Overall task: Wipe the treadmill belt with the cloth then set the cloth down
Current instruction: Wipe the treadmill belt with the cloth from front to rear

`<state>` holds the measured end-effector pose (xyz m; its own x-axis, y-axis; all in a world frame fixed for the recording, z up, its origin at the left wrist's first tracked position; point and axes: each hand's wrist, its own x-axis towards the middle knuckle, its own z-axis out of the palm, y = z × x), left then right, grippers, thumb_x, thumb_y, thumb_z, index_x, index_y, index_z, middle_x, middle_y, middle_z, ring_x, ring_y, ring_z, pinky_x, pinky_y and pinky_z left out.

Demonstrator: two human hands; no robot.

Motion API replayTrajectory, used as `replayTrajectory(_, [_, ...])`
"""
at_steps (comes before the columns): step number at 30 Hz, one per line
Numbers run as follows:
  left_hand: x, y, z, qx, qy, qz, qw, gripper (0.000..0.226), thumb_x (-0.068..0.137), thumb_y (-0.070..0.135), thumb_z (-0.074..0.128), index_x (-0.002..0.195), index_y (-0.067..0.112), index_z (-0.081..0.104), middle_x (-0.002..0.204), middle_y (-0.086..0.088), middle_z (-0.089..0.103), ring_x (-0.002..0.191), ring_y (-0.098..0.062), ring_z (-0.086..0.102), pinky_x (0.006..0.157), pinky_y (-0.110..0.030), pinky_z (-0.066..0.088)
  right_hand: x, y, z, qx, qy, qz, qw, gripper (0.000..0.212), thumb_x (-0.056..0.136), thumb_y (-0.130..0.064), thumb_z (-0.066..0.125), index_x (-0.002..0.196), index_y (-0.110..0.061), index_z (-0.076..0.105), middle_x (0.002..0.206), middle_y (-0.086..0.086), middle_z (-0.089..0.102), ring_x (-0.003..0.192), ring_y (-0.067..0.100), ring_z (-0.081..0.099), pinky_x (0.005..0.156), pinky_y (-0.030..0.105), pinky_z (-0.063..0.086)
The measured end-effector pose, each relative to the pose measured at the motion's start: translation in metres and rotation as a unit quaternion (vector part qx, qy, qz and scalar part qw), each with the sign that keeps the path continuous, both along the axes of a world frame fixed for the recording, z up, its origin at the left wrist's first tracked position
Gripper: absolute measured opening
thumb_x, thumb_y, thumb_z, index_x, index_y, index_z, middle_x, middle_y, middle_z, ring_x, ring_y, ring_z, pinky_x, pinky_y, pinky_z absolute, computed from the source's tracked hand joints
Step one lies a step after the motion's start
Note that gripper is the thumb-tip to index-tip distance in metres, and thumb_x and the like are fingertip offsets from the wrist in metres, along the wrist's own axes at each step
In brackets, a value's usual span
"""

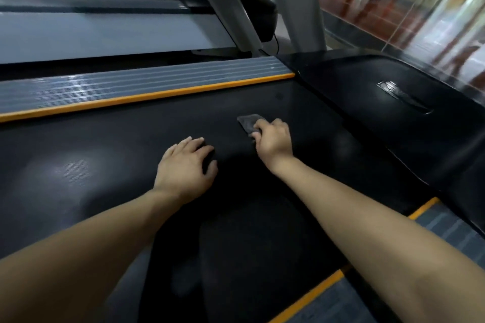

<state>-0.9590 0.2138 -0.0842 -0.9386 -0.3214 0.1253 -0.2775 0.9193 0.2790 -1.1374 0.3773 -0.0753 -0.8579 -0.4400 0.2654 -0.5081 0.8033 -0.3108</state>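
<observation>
- Right hand [273, 140]: fingers [258, 129] curled down over the near edge of the cloth [249, 121], gripping it and holding it against the treadmill belt [105, 155]; knuckles up, wrist toward the near right
- Cloth: small, dark grey, lying flat on the belt, far right of centre; its far-left corner shows free beyond the fingertips, the rest is hidden under the hand
- Left hand [187, 169]: palm down on the belt, fingers straight and a little spread, thumb out to the right; holds nothing; whether the palm bears full weight cannot be told
- The two hands are near each other but apart, left hand nearer and to the left of the cloth
- Far edge: orange strip [147, 96] runs along the belt, with a ribbed grey side rail [131, 84] just beyond it
- Near right edge: a second orange strip [309, 294] and grey rail [446, 228], partly covered by the right forearm
- Right of the cloth: the belt ends at the glossy black motor cover [380, 102], near the hand but not touching it
- Open room: wide bare belt to the left of both hands, with soft light patches on it
- Far background: white treadmill upright [225, 0] rising behind the rail; picture is blurred there
</observation>
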Motion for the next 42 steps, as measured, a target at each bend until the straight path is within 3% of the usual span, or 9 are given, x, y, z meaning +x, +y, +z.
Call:
replayTrajectory(3, [-0.011, -0.027, -0.004, 0.002, 0.009, 0.02, 1.0, 0.065, 0.089, 0.062, 0.026, 0.139, 0.034, 0.057, 0.154, 0.003, 0.047, 0.148, -0.022, 0.035, 0.12, -0.044, 0.03, -0.031, -0.03, -0.002, 0.009, -0.003, 0.007, 1.0, 0.021, 0.094, -0.027, 0.052, 0.112, -0.022, 0.063, 0.114, 0.017, 0.056, 0.109, 0.036, 0.051, 0.092, 0.039, 0.041])
replayTrajectory(7, [-0.028, -0.061, -0.006, -0.021, 0.004, 0.021, 1.0, 0.06, 0.092, 0.059, 0.027, 0.138, 0.036, 0.058, 0.154, 0.005, 0.048, 0.148, -0.02, 0.034, 0.121, -0.043, 0.027, -0.058, -0.068, -0.001, -0.004, 0.025, -0.015, 1.0, 0.016, 0.098, -0.027, 0.051, 0.104, -0.02, 0.065, 0.1, 0.009, 0.047, 0.105, 0.033, 0.045, 0.082, 0.032, 0.034])
replayTrajectory(18, [-0.021, -0.123, -0.003, -0.003, 0.009, 0.045, 0.999, 0.047, 0.099, 0.048, 0.038, 0.139, 0.035, 0.058, 0.154, 0.011, 0.047, 0.148, -0.013, 0.032, 0.117, -0.036, 0.03, -0.085, -0.114, 0.005, 0.005, 0.017, -0.071, 0.997, 0.029, 0.098, -0.027, 0.051, 0.121, -0.022, 0.066, 0.118, 0.017, 0.058, 0.114, 0.036, 0.047, 0.097, 0.037, 0.036])
replayTrajectory(21, [0.006, -0.145, -0.005, -0.022, 0.002, 0.07, 0.997, 0.057, 0.091, 0.05, 0.03, 0.139, 0.036, 0.057, 0.156, 0.009, 0.046, 0.149, -0.018, 0.033, 0.121, -0.039, 0.027, -0.038, -0.151, 0.006, 0.013, 0.019, 0.003, 1.0, 0.025, 0.096, -0.027, 0.052, 0.113, -0.022, 0.069, 0.109, 0.015, 0.065, 0.109, 0.035, 0.05, 0.094, 0.037, 0.037])
replayTrajectory(27, [0.037, -0.164, -0.02, -0.039, -0.002, 0.084, 0.996, 0.069, 0.088, 0.053, 0.016, 0.149, 0.04, 0.046, 0.162, 0.01, 0.036, 0.153, -0.015, 0.025, 0.124, -0.04, 0.019, 0.032, -0.194, -0.001, 0.03, -0.006, 0.19, 0.981, 0.026, 0.096, -0.028, 0.056, 0.118, -0.026, 0.07, 0.108, 0.014, 0.048, 0.108, 0.034, 0.045, 0.094, 0.04, 0.046])
replayTrajectory(29, [0.036, -0.162, -0.021, -0.04, 0.008, 0.097, 0.994, 0.065, 0.089, 0.052, 0.02, 0.147, 0.04, 0.048, 0.16, 0.011, 0.038, 0.152, -0.013, 0.026, 0.124, -0.039, 0.019, -0.006, -0.168, 0.002, 0.038, 0.031, 0.155, 0.987, 0.027, 0.093, -0.026, 0.059, 0.117, -0.028, 0.071, 0.105, 0.015, 0.049, 0.103, 0.037, 0.05, 0.089, 0.042, 0.049])
replayTrajectory(33, [0.034, -0.162, -0.021, -0.04, 0.021, 0.106, 0.993, 0.059, 0.089, 0.05, 0.028, 0.142, 0.039, 0.053, 0.156, 0.013, 0.044, 0.15, -0.011, 0.03, 0.121, -0.04, 0.022, -0.079, -0.107, 0.003, 0.046, 0.04, -0.086, 0.994, 0.032, 0.094, -0.029, 0.054, 0.123, -0.035, 0.065, 0.116, 0.014, 0.052, 0.111, 0.038, 0.049, 0.096, 0.042, 0.044])
replayTrajectory(35, [0.032, -0.164, -0.022, -0.035, 0.024, 0.105, 0.994, 0.058, 0.089, 0.05, 0.03, 0.141, 0.038, 0.054, 0.155, 0.013, 0.046, 0.149, -0.011, 0.032, 0.121, -0.041, 0.023, -0.072, -0.117, -0.002, 0.031, 0.044, -0.107, 0.993, 0.031, 0.094, -0.029, 0.052, 0.12, -0.035, 0.066, 0.116, 0.015, 0.056, 0.109, 0.038, 0.05, 0.096, 0.042, 0.042])
replayTrajectory(42, [0.035, -0.161, -0.018, -0.03, 0.032, 0.102, 0.994, 0.064, 0.086, 0.05, 0.026, 0.14, 0.035, 0.057, 0.155, 0.011, 0.047, 0.149, -0.011, 0.032, 0.121, -0.04, 0.023, 0.051, -0.212, 0.0, 0.022, 0.017, 0.167, 0.986, 0.024, 0.094, -0.028, 0.056, 0.114, -0.03, 0.069, 0.108, 0.014, 0.052, 0.103, 0.035, 0.049, 0.09, 0.04, 0.045])
